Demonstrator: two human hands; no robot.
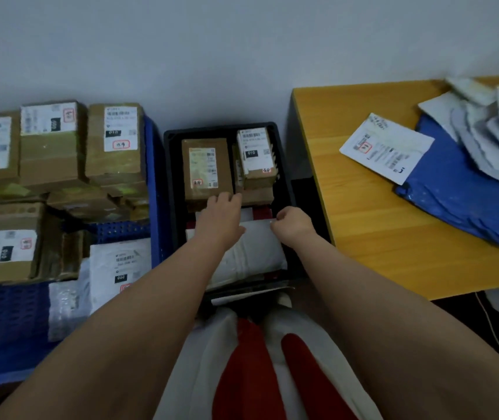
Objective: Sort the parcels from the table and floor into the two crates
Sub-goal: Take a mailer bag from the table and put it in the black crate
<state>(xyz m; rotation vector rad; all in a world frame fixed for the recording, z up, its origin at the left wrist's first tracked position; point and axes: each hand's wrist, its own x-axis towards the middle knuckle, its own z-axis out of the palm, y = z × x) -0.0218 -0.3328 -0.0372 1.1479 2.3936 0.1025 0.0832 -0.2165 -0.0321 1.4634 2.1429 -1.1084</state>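
Note:
Both my hands reach into the black crate (172, 183) on the floor. My left hand (222, 215) rests on a white padded parcel (248, 256) lying in the crate's near half, its fingertips touching a brown box (204, 166). My right hand (292, 224) pinches the white parcel's far right edge with curled fingers. A second labelled brown box (256, 154) stands at the crate's back right. To the left, the blue crate (5, 322) holds several brown boxes (51, 144) and a white mailer (118, 268).
A wooden table (372, 225) stands on the right, carrying a white labelled mailer (386, 147), a blue bag (460, 195) and several grey mailers (490, 131). A plain wall runs behind. My red and white clothing (254, 368) fills the bottom centre.

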